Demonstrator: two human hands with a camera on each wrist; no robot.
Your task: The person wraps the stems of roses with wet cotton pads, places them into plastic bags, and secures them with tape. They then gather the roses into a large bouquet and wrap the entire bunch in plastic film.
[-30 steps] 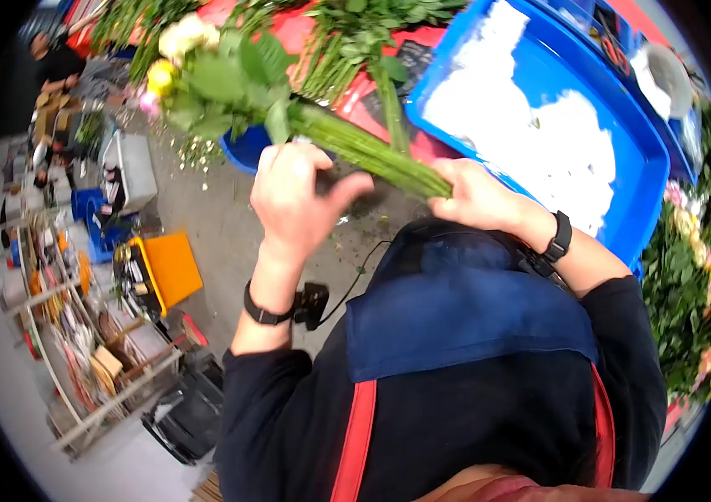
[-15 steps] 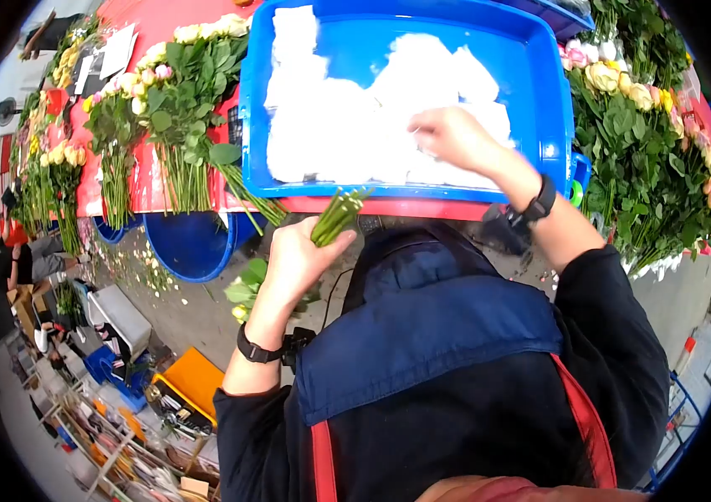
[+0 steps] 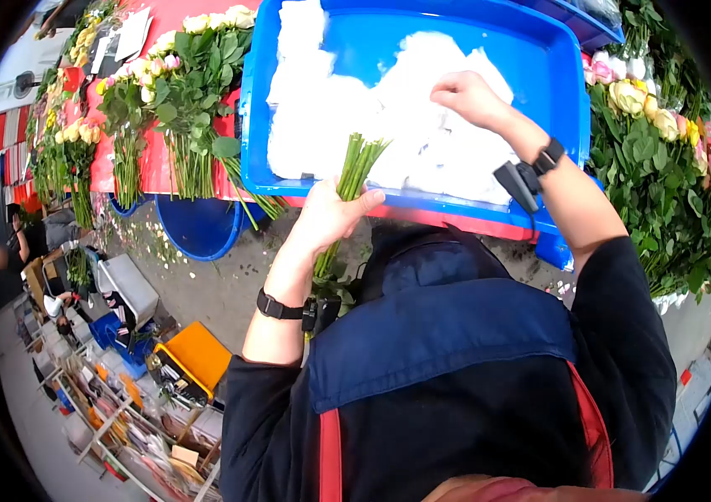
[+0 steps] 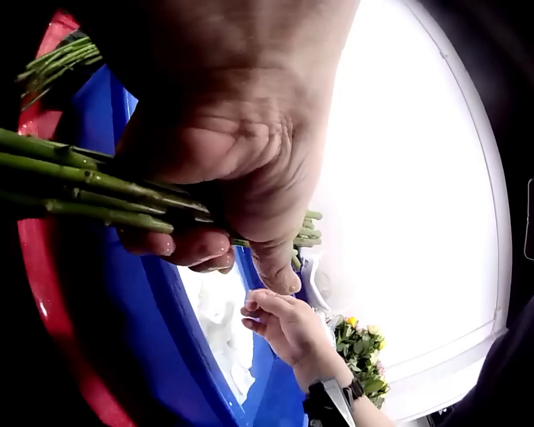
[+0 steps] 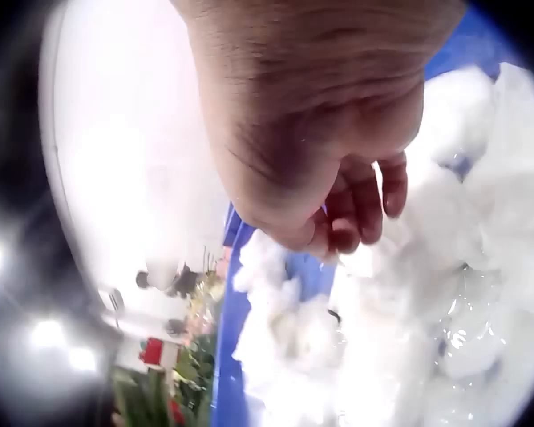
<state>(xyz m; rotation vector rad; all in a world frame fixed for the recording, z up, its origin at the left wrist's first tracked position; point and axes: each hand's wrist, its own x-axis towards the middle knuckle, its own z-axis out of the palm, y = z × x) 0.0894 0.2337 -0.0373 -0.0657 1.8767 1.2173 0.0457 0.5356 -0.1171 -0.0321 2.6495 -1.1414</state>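
Presently, left hand (image 3: 329,217) curled round green stems (image 3: 357,166), right hand (image 3: 474,99) bent over white wads (image 3: 335,117), hold unclear.

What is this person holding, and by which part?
The left hand grips a bundle of green stems near the cut ends. The right hand is over the white material in the blue tray; whether it pinches any cannot be told.

Glossy blue plastic tray (image 3: 539,92), wet white wads (image 3: 322,117), smooth green stems (image 3: 357,167)
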